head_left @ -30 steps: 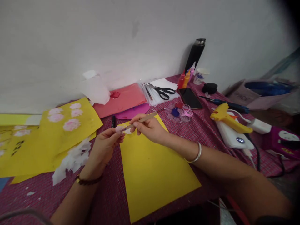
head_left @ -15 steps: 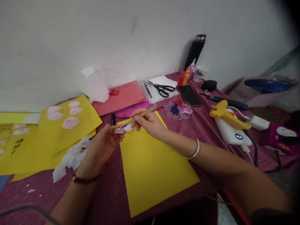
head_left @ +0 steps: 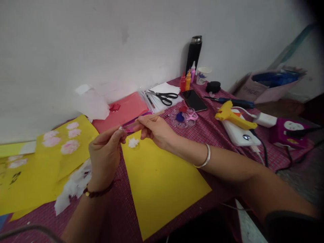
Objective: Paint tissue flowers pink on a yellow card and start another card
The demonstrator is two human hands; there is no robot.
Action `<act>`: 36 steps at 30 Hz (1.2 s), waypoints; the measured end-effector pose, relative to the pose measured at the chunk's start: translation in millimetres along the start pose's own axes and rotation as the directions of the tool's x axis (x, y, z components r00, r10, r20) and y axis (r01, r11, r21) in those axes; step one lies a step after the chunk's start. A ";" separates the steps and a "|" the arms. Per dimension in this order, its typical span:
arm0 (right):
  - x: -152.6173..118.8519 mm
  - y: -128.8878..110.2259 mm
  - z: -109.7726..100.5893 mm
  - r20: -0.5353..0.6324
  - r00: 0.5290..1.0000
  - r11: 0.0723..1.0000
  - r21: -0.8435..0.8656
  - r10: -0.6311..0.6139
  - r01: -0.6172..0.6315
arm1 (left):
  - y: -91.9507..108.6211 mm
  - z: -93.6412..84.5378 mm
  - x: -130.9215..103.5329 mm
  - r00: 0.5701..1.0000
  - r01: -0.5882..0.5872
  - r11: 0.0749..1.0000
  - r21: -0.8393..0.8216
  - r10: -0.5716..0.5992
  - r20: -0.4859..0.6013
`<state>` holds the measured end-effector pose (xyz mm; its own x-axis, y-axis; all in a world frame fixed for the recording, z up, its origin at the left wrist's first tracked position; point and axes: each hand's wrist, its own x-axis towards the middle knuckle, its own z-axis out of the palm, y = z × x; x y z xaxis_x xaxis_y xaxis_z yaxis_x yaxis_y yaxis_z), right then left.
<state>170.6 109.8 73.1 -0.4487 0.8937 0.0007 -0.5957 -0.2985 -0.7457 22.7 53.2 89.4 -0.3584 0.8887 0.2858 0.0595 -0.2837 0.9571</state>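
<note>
Pinched in the fingers of my left hand (head_left: 105, 155) is a small scrap of white paper (head_left: 120, 128), mostly covered by the fingertips. My right hand (head_left: 158, 131) grips a flat wooden stick (head_left: 157, 114), its far end pointing up and right and its near end close to the scrap. Below both hands lies a yellow paper sheet (head_left: 162, 182). A crumpled white paper blossom (head_left: 133, 142) sits near the sheet's top left corner.
Left are yellow sheets with pink-white blossoms (head_left: 70, 146) and torn white paper (head_left: 73, 189). Behind lie red paper (head_left: 121, 114) and scissors (head_left: 164, 98). Rightward are a paint palette (head_left: 183, 117), a phone (head_left: 194, 100), a yellow glue gun (head_left: 234, 116), cables and a black flask (head_left: 194, 52).
My left hand has turned and closed more tightly around the scrap, raising it slightly. The right hand's stick has shifted up and left. The white blossom shows more fully; the view has swung right.
</note>
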 end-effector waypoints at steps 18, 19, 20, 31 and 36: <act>2.9 -17.0 -3.0 -0.030 0.999 0.997 0.071 0.042 -0.040 | 0.0 -0.3 9.9 0.937 0.297 0.943 -0.152 -0.257 0.236; 3.0 -16.2 -3.2 -0.027 0.998 0.995 0.083 0.056 -0.054 | -1.9 0.3 8.7 0.952 0.251 0.956 -0.150 -0.217 0.215; 3.0 -15.3 -3.2 -0.024 0.997 0.993 0.097 0.071 -0.068 | -3.7 1.0 7.5 0.966 0.201 0.969 -0.146 -0.171 0.193; 2.0 -7.6 -2.2 -0.084 0.994 0.997 -0.024 0.068 -0.070 | -12.4 -7.4 5.1 0.854 -0.513 0.630 0.582 0.439 0.278; -2.2 -8.0 -1.1 -0.103 0.991 0.995 -0.051 0.085 -0.090 | -27.4 -11.7 9.1 0.695 -0.709 0.347 0.614 0.491 0.525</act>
<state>177.0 110.5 78.3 -0.4270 0.8947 -0.1309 -0.5180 -0.3607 -0.7756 7.0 64.9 65.3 0.2697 0.6675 0.6941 0.8469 -0.5075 0.1590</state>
